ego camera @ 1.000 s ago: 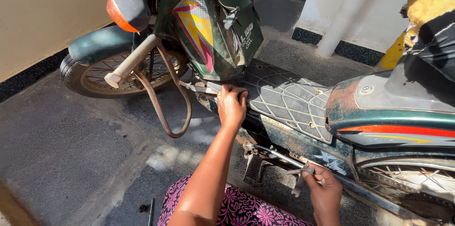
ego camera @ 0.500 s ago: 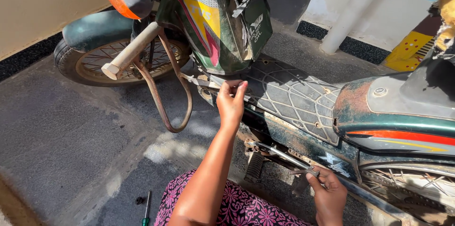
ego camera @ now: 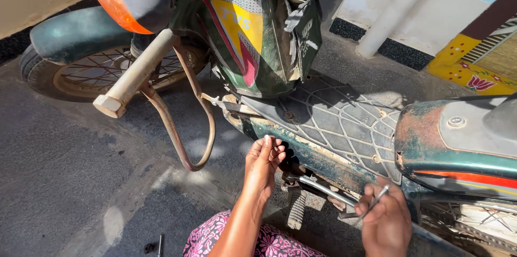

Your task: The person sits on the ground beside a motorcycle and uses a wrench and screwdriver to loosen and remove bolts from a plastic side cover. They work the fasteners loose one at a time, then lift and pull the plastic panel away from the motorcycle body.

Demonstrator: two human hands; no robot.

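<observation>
Working low on the near side of a green moped [ego camera: 301, 144], just under its ribbed footboard [ego camera: 334, 117]. A thin metal tool [ego camera: 375, 199], rod-like, is gripped in the closed right hand [ego camera: 385, 224], tip aimed up toward the underside of the frame near the chrome bar [ego camera: 323, 189]; tool type cannot be told for sure. The left hand [ego camera: 264, 162] is half open, fingers [ego camera: 276, 152] curled loosely, set against the lower edge of the footboard with nothing held. The rubber footpeg [ego camera: 295, 208] hangs between the two hands. Another small tool [ego camera: 160, 243] lies on the pavement [ego camera: 70, 181] beside the floral-print knee [ego camera: 269, 241].

For clean work, the frame edge is best steadied by the left hand while the tool tip is seated squarely before force is applied; a slanted tip is likely to slip off the rusty, dirty metal. Fingers should be kept clear of the footpeg hinge and the bent crash bar [ego camera: 188, 127]. Short, controlled strokes are judged safer, since the fastener itself is hidden in shadow.
</observation>
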